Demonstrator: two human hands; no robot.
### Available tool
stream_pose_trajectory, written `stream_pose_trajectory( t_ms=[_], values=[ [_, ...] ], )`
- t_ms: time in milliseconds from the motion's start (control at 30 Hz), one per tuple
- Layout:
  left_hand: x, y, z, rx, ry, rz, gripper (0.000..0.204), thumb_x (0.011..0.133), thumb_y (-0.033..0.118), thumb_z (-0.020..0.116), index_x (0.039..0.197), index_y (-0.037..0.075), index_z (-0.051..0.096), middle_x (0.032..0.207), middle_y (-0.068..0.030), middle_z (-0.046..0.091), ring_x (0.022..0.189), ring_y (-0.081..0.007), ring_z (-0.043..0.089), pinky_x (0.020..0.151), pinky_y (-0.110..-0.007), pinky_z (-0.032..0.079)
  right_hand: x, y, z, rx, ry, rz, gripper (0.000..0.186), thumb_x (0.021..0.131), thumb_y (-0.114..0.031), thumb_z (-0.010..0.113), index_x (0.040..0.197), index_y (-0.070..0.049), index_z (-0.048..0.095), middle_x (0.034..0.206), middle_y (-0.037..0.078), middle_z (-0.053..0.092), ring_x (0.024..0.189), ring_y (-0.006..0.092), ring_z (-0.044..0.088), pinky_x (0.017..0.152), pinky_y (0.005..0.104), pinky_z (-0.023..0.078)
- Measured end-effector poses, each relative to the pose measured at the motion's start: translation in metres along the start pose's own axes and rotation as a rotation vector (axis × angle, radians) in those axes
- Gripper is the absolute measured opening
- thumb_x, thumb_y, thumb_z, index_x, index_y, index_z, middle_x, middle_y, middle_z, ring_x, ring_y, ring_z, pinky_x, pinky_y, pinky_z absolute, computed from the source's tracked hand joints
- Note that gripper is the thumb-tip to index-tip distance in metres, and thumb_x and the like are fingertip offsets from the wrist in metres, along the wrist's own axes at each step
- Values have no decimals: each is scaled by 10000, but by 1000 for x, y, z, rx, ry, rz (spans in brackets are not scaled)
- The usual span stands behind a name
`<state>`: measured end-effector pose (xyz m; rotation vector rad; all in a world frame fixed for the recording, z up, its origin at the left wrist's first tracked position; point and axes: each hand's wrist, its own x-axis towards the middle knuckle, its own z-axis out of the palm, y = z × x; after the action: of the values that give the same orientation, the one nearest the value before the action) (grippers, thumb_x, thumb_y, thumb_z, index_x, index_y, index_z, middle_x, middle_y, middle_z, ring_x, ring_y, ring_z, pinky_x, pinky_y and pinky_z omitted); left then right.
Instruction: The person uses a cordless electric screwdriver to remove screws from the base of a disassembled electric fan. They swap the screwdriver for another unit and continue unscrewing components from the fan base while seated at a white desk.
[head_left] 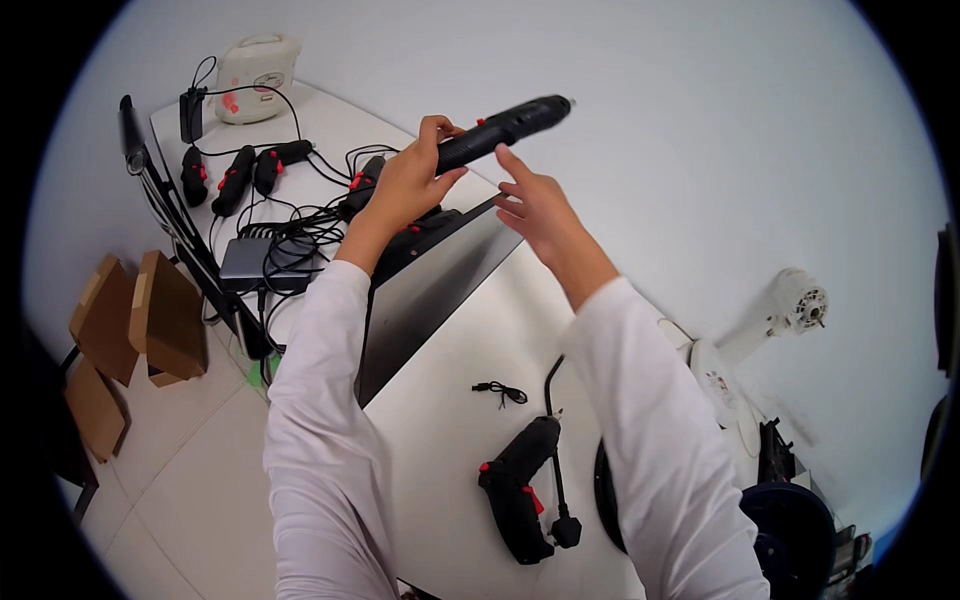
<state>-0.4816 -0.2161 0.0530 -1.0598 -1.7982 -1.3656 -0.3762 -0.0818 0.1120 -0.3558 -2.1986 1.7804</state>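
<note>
My left hand (405, 185) is closed round the rear end of a black cordless screwdriver (515, 125) with a small red button, held up over the table in a straight shape, its tip pointing to the far right. Just below the tool is my right hand (545, 220), fingers apart and its thumb close to the screwdriver's underside; whether the thumb touches it I cannot tell. A second black screwdriver (520, 490), bent like a pistol with a red trigger, lies on the white table between my forearms. Near it are a short black cable (500, 391) and a cord with a black plug (566, 531).
A dark upright panel (430, 310) crosses the table. Beyond it lie several more screwdrivers (234, 180), tangled black cables (310, 230), a grey box (262, 264) and a white appliance (256, 80). Cardboard boxes (168, 315) stand at left; a white fan without blades (800, 300) at right.
</note>
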Motion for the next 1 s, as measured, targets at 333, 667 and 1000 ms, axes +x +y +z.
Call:
stream_pose_trajectory(
  t_ms=[333, 667, 1000],
  values=[
    [-7, -35, -42, 56, -318, -203, 402, 795, 189, 641, 1102, 25, 439, 1059, -110, 516, 923, -196, 533, 757, -309, 445, 67, 58, 52, 812, 111, 52, 284, 836, -149, 549, 1050, -5, 431, 1049, 133, 536, 934, 314, 579, 840, 403, 499],
    [-8, -32, -30, 228, -460, -115, 196, 861, 169, 525, 888, -21, 566, 691, -118, 546, 643, -220, 506, 616, -331, 402, 68, 63, 54, 898, 116, -107, 279, 850, -174, 599, 998, 4, 444, 951, 121, 557, 868, 255, 599, 780, 450, 524],
    [-14, -41, -24, 370, -404, -75, 261, 825, 280, 548, 843, 33, 630, 676, -148, 591, 650, -334, 559, 608, -399, 430, 97, 60, 69, 734, 286, -97, 297, 867, -149, 567, 1004, 81, 435, 905, 203, 581, 783, 316, 621, 721, 497, 538]
  ],
)
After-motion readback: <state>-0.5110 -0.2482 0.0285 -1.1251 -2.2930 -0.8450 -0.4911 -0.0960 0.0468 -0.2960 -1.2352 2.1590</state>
